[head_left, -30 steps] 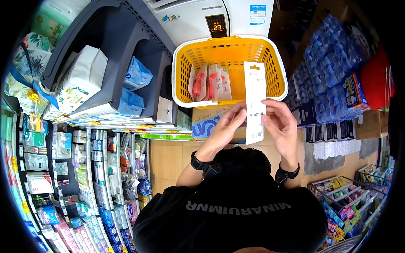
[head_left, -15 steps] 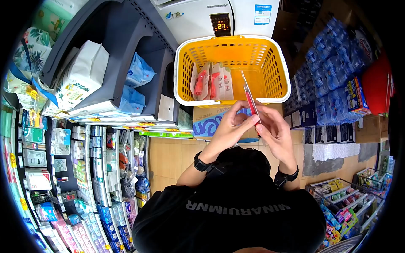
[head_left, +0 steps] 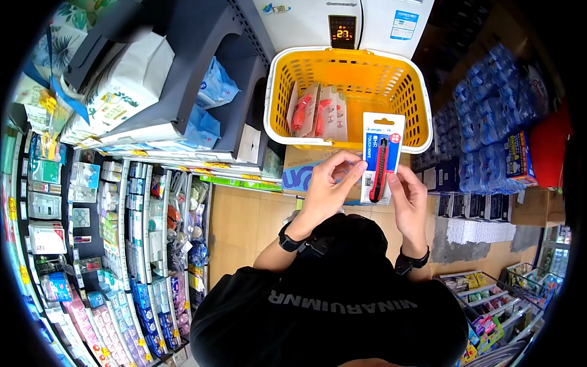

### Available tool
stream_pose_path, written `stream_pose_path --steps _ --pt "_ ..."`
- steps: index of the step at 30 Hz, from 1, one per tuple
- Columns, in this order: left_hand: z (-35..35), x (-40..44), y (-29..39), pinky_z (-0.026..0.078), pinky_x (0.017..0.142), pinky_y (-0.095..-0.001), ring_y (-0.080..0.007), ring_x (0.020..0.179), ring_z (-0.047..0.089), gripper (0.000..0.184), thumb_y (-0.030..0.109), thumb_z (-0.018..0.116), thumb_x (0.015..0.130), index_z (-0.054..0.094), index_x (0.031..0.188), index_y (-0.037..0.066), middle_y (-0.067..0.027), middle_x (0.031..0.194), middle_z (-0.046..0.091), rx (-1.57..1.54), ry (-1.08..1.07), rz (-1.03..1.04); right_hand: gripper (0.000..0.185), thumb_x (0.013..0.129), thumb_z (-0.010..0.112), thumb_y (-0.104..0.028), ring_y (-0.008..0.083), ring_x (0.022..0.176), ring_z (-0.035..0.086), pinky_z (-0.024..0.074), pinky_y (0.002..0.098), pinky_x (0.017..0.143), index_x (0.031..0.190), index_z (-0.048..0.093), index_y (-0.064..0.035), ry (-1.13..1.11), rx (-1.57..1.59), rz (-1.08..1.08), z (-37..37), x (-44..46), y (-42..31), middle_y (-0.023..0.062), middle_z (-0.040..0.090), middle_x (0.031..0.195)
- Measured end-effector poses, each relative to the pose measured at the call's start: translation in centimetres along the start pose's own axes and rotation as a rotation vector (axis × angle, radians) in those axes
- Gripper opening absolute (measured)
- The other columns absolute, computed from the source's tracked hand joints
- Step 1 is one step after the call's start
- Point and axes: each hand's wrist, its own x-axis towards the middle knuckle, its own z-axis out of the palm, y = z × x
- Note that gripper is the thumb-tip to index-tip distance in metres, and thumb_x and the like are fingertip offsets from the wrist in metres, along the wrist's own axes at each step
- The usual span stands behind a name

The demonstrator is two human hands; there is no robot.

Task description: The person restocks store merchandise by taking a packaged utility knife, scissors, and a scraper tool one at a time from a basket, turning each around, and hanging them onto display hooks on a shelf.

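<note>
shelves of packaged goods (head_left: 137,244) fill the left of the frame, and a person in a black top (head_left: 330,336) takes up the bottom centre. at the upper left a dark grey shelf unit (head_left: 202,73) holds white and blue packs; at the top centre is a white appliance (head_left: 299,30) with a lit display (head_left: 342,30). wrapped bottles (head_left: 489,104) are stacked at the upper right.

the yellow basket (head_left: 351,70) lies in the upper centre, with a cardboard box (head_left: 299,177) showing just below its near rim. in the left part of the basket are two carded packs (head_left: 330,116) with red items, close beside each other.

near the centre, slightly right, both hands hold one blister pack (head_left: 374,147), its printed front turned to the camera. the left hand (head_left: 327,189) pinches the card's left edge, thumb forward and fingers curled; the right hand (head_left: 411,199) grips the right edge, thumb in front, its fingers partly hidden. inside the pack is a red and black knife (head_left: 380,171). the pack's upper end overlaps the near rim in this view; whether they touch i cannot tell.

the step in hand seems to be looking over the pack's front. any next move would call for a light, even pinch on the edges and for clearing the rim.
</note>
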Motion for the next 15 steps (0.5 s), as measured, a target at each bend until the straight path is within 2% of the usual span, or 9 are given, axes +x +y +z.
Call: stream_pose_path --steps 9,15 --pt "-4.5 -4.4 2.2 0.053 0.071 -0.0246 -0.0083 0.082 0.062 0.013 0.011 0.065 0.097 0.063 0.103 -0.001 -0.0037 0.093 0.066 -0.072 0.014 0.111 0.022 0.100 0.058 -0.008 0.0081 0.096 0.058 0.0450 0.0235 0.089 0.118 0.064 0.0041 -0.094 -0.026 -0.052 4.6 -1.5 -0.5 0.0046 0.067 0.106" --pt "-9.9 -10.1 4.4 0.054 0.072 -0.0253 -0.0084 0.084 0.063 0.012 0.008 0.063 0.098 0.061 0.105 -0.001 -0.0030 0.094 0.064 -0.097 0.167 0.129 0.022 0.100 0.057 -0.006 0.0088 0.098 0.058 0.0450 0.0247 0.090 0.119 0.062 0.0056 -0.259 -0.018 -0.067 11.5 -2.8 -0.7 0.0054 0.066 0.106"
